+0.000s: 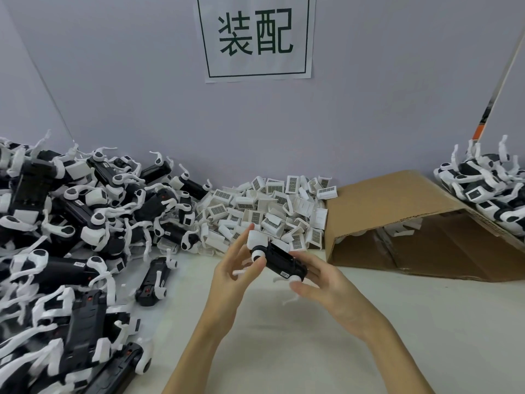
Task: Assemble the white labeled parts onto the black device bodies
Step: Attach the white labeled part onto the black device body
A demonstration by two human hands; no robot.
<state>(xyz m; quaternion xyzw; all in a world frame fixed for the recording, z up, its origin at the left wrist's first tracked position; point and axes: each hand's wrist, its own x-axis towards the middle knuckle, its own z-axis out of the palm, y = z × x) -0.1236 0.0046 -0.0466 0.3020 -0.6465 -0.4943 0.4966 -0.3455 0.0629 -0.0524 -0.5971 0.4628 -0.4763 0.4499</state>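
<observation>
We hold one black plastic device body with white arms just above the pale surface, between both hands and in front of the heap of small white plastic parts with barcode-like labels. Our right hand cradles its nearer end, fingers curled under and around it; our left hand has its fingers fairly straight, with the fingertips pressing a white block-shaped part against the far end of the body. We judge that this is the fitting step: the white part looks seated or nearly so, though we cannot tell whether it has locked home. The next move probably calls for a firm push along the body while the right hand braces it, then setting the piece aside. To the left lies a large pile of black-and-white device bodies; to the right lie an open brown cardboard box on its side and another stack of black-and-white units. A white paper sign on the wall reads "装配" in dark green. The printing on the white parts' labels is too small to read.
</observation>
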